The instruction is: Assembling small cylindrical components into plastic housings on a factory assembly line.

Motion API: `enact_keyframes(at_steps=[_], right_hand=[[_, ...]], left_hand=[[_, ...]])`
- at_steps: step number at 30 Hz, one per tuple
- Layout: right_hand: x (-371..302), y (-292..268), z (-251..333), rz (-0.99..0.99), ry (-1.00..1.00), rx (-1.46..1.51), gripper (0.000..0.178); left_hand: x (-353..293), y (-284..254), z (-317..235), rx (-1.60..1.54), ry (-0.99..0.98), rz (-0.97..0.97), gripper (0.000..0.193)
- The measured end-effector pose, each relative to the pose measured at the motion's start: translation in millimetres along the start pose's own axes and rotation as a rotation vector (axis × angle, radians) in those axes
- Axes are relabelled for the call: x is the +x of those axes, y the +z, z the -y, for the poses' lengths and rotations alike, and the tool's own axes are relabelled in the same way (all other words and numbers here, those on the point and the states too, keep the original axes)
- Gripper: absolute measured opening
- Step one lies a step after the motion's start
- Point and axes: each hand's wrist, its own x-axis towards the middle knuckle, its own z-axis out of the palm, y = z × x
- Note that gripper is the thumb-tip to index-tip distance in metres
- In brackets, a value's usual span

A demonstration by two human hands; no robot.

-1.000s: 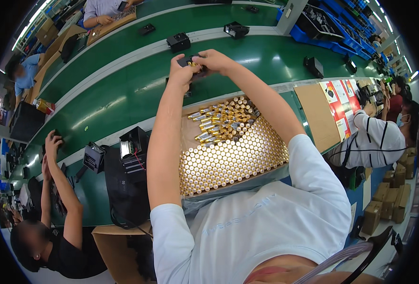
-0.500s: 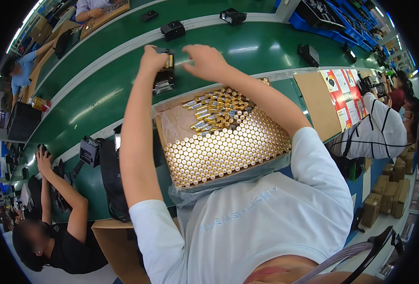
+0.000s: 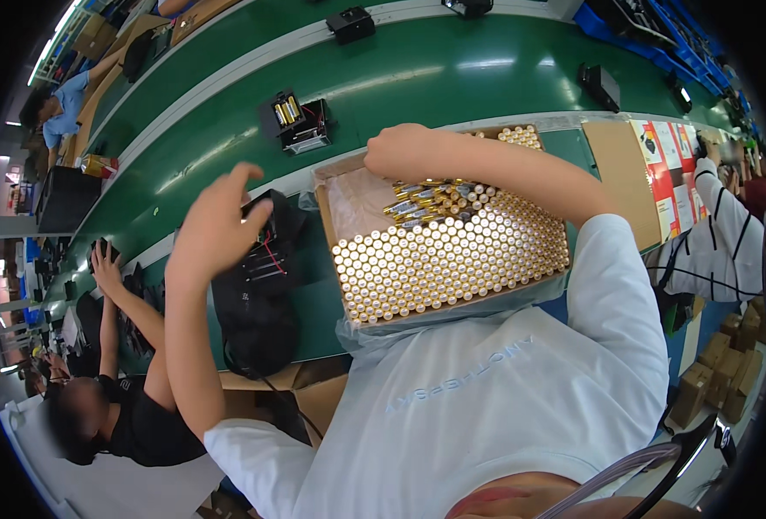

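My left hand (image 3: 218, 221) is open, thumb and fingers apart, with nothing seen in it. It hovers beside a black device with thin red wires (image 3: 266, 246), which lies by a black bag (image 3: 249, 324). My right hand (image 3: 398, 152) is curled closed over the far left part of a cardboard box (image 3: 325, 212); whatever its fingers hold is hidden. Upright gold-ended batteries (image 3: 444, 268) fill most of that box, and several loose ones (image 3: 422, 205) lie tilted. Beyond the box, a black device (image 3: 309, 134) stands with its battery compartment open and several gold batteries (image 3: 288, 110) inside.
More black devices (image 3: 350, 24) sit along the green bench (image 3: 184, 164). At the right are a cardboard sheet (image 3: 617, 177) and red-and-white printed sheets (image 3: 670, 169). Blue bins (image 3: 625, 43) stand far right. A co-worker in black (image 3: 145, 424) works at the left.
My left hand has left the battery-filled device and moved nearer, to the wired one, opening. My right hand has come back over the battery box and curled. The whole view has shifted.
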Motion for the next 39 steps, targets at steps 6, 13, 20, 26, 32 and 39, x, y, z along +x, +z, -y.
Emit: enact_keyframes(at_steps=[6, 13, 20, 26, 32, 39], right_hand=[[9.3, 13.3, -3.8, 0.017, 0.031, 0.057, 0.015], [25.5, 20.2, 2.4, 0.003, -0.002, 0.044, 0.021], [36.4, -10.4, 15.0, 0.128, -0.119, 0.019, 0.016], [29.3, 6.4, -4.6, 0.283, -0.089, 0.045, 0.015], [10.7, -12.6, -23.5, 0.113, -0.128, 0.368, 0.013], [-30.6, -84.1, -57.0, -0.429, 0.250, 1.123, 0.021]], left_hand=[[-68.2, 47.3, -3.3, 0.228, 0.056, -0.273, 0.046], [-80.0, 115.6, 15.7, 0.720, 0.299, -0.476, 0.049], [-88.6, 62.2, 16.1, 0.615, 0.338, -0.471, 0.038], [-26.7, 19.6, 28.1, -0.525, -0.016, -0.503, 0.025], [31.6, -6.4, 11.0, -1.267, 0.057, -0.534, 0.030], [143.8, 38.4, -20.3, -1.291, 0.171, -0.407, 0.034]])
